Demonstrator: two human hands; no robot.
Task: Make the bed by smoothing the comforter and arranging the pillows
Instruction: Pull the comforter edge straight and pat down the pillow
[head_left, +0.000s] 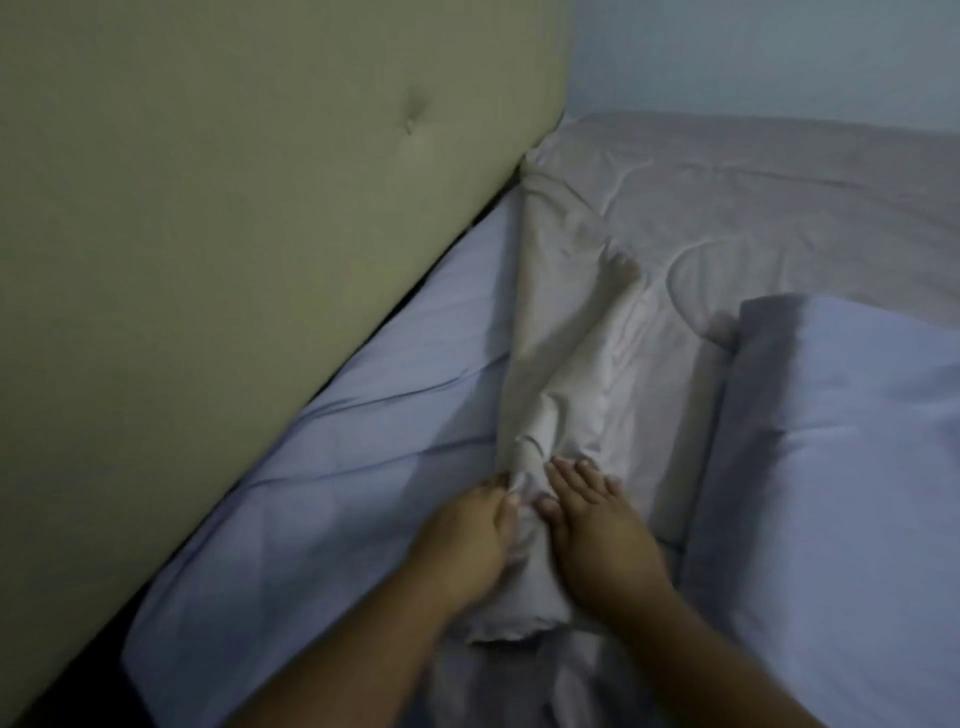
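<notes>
- The padded headboard (218, 249) rises along the left, with the lavender fitted sheet (363, 415) lying bare on the mattress right beside it.
- The left hand (467, 540) has its fingers curled and pinching the bunched edge of the beige comforter (561, 364), so it is closed on fabric.
- That bunched edge forms a long ridge running from the hands up and away toward the far corner by the headboard; the rest of the comforter spreads flat to the right.
- The right hand (597, 530) lies spread and flat on the same ridge, just beside the left, pressing rather than gripping.
- Both hands sit at the near end of the ridge, so I judge the pull or smoothing has to travel along its length.
- A lavender pillow (841, 493) lies on the comforter at the right, nearer the right hand.
- No containers are in sight.
</notes>
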